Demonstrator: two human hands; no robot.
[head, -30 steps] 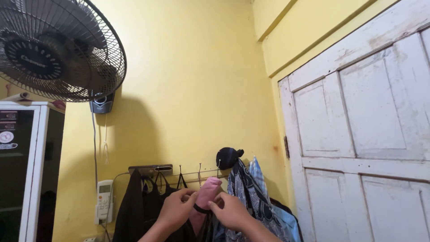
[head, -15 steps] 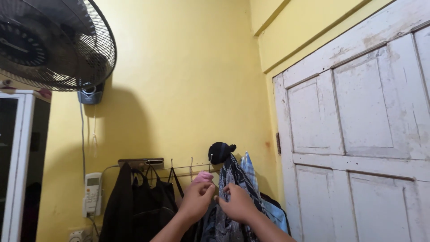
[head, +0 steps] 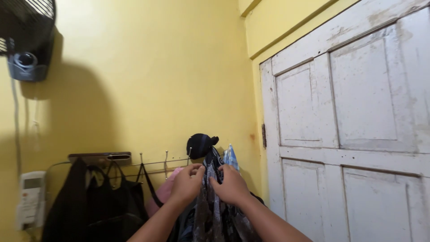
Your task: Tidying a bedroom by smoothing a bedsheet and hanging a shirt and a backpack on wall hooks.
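A metal hook rail [head: 152, 165] runs along the yellow wall. Both my hands are raised to it. My left hand [head: 186, 184] and my right hand [head: 229, 184] pinch the top of a dark patterned garment [head: 210, 210] that hangs below a hook. A pink cloth [head: 166, 190] hangs just left of my left hand, partly hidden by it. A black cap [head: 200, 145] sits on the hook above my hands. A light blue patterned cloth [head: 231, 157] shows behind my right hand.
Black garments and a bag [head: 92, 201] hang at the rail's left end. A white remote [head: 30, 199] is fixed to the wall at far left, below a wall fan [head: 27, 31]. A worn white panelled door [head: 354, 134] fills the right side.
The view has swung right and the fan slid to the left edge. My hands left the pink cloth and moved right onto the dark patterned garment under the black cap.
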